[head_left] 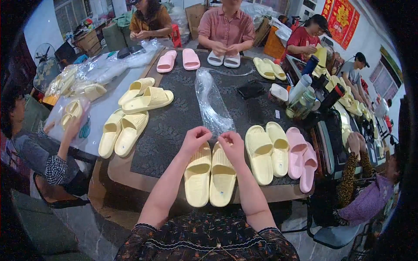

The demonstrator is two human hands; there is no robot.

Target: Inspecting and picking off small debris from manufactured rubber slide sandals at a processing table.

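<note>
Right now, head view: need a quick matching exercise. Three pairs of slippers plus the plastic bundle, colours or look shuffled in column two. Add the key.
Column one
1. Front-centre slippers
2. Back-centre slippers
3. Front-row rightmost slippers
4. Plastic bundle in the middle

Column two
A. Pink
B. Clear, see-through
C. Pale yellow
D. Whitish grey

Right pairs: 1-C, 2-D, 3-A, 4-B
</note>
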